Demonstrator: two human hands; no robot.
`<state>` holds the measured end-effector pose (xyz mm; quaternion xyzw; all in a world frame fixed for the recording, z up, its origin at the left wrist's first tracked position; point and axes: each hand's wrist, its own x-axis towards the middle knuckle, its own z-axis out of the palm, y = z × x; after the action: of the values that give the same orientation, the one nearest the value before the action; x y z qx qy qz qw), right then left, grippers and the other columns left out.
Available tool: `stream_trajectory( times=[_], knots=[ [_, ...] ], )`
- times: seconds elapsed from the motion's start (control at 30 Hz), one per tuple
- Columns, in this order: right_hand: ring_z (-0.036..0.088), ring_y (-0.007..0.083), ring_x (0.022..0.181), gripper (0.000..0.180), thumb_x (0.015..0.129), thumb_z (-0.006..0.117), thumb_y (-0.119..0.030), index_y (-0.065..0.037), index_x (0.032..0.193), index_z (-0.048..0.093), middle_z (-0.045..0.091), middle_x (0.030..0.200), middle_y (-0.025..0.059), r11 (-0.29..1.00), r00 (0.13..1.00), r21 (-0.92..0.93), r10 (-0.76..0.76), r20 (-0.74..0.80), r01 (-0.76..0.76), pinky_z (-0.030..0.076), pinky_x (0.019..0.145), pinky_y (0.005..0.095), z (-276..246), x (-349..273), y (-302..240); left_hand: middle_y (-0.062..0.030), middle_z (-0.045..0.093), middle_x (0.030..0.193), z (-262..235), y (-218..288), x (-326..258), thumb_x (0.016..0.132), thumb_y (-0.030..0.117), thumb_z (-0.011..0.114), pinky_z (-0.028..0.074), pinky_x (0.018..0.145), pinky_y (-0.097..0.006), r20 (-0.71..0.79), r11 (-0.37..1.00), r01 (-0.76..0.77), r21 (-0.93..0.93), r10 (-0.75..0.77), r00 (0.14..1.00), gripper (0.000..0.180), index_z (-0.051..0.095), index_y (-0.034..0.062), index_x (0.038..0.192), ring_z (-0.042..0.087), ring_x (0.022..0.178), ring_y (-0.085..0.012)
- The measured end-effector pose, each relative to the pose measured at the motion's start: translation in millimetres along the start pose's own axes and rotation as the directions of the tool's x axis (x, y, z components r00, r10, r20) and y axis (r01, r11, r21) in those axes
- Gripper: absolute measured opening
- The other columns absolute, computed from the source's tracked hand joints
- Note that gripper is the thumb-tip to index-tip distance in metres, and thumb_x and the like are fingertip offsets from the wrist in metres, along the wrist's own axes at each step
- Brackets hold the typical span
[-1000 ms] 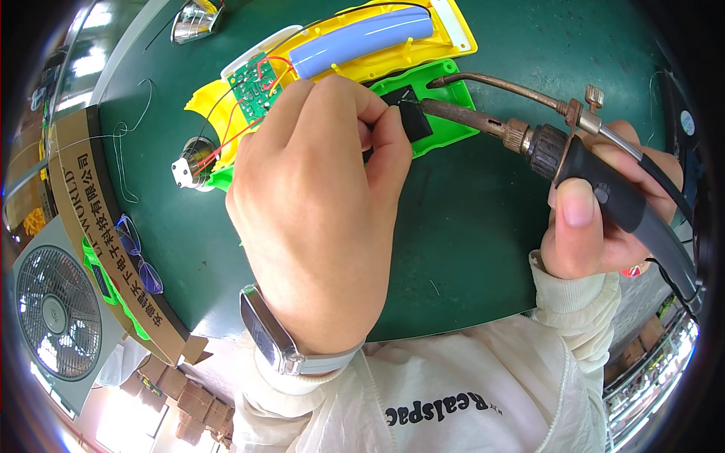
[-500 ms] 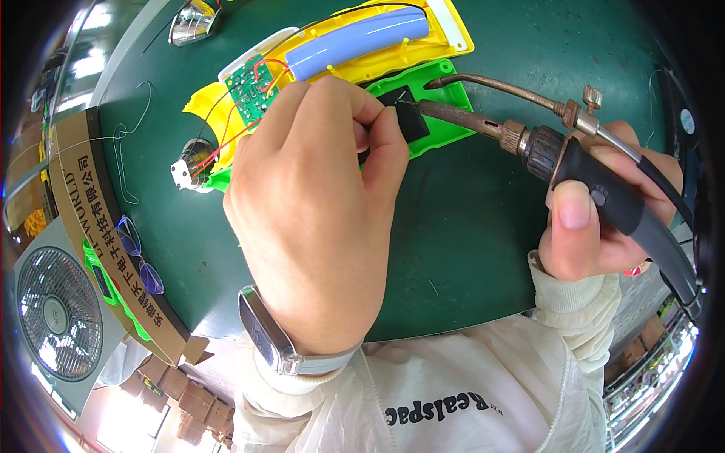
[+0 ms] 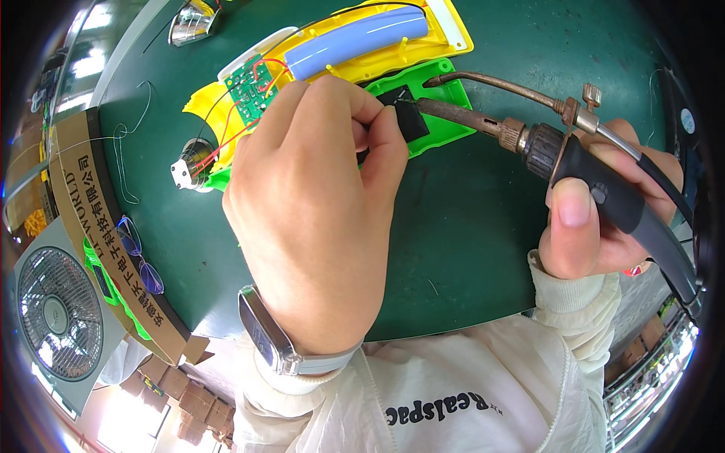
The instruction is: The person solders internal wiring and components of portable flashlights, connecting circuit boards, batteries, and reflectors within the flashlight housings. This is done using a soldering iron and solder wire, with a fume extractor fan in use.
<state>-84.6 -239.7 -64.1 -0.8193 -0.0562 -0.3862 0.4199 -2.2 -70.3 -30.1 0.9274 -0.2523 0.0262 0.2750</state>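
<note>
My left hand [image 3: 308, 185] is closed, thumb and forefinger pinched at the edge of a black panel [image 3: 411, 123]; whatever they pinch is hidden. That panel lies in a green plastic shell [image 3: 453, 94]. A soldering iron [image 3: 604, 185] is gripped in my right hand [image 3: 575, 230], its tip at the panel beside my left fingertips. The iron's thin metal side tube [image 3: 510, 88] ends over the shell. Behind, a yellow shell [image 3: 447, 34] holds a blue cylindrical battery [image 3: 355, 41]. Red and black wires run from a green circuit board [image 3: 248, 89] toward a round metal part with a white end [image 3: 183, 174].
A shiny cone-shaped cup [image 3: 192, 24] stands at the far left of the green table [image 3: 453, 264]. Along the left edge are a cardboard box flap [image 3: 113, 249], glasses [image 3: 140, 257] and a fan [image 3: 59, 313]. Loose thin wire [image 3: 119, 136] curls on the table's left side.
Almost nothing differs. The iron's tip and both hands keep their places, with only a very slight shift of my left hand.
</note>
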Motion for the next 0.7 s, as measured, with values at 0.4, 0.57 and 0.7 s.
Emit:
stream_trajectory(
  times=[0.4,0.57,0.7],
  knots=[
    [0.047,0.0127,0.053,0.044,0.075,0.077,-0.03,0.004,0.086,0.052,0.053,0.061,0.0067,0.992,0.971,-0.074,0.118,0.207,-0.105,0.036,0.049,0.025,-14.5,11.8,-12.7,-0.0022,0.059,0.065,1.3,1.6,-0.3,0.073,0.0,0.07,0.039,0.055,-0.022,0.0,0.998,0.053,-0.031,-0.053,0.999,0.008,0.063,0.0004,0.077,0.048,0.057,-0.0084],
    [0.047,0.013,0.05,0.041,0.075,0.074,-0.032,0.004,0.073,0.055,0.051,0.055,0.0058,0.964,0.963,-0.02,0.267,0.033,-0.267,0.035,0.047,0.0245,-4.2,8.2,-16.8,-0.0021,0.059,0.065,0.5,0.7,-0.2,0.073,0.0,0.07,0.039,0.055,-0.022,0.001,0.998,0.046,-0.034,-0.046,0.999,0.008,0.063,0.0005,0.077,0.047,0.056,-0.0083],
    [0.046,0.0128,0.049,0.041,0.074,0.075,-0.033,0.003,0.069,0.055,0.051,0.054,0.0063,0.986,0.987,-0.033,0.161,0.009,-0.161,0.034,0.046,0.024,-0.8,4.8,-10.3,-0.002,0.059,0.065,1.0,0.4,0.2,0.073,0.0,0.07,0.039,0.055,-0.023,-0.005,1.0,0.022,-0.007,-0.022,1.0,0.008,0.063,0.0007,0.077,0.047,0.056,-0.0086]
  ],
)
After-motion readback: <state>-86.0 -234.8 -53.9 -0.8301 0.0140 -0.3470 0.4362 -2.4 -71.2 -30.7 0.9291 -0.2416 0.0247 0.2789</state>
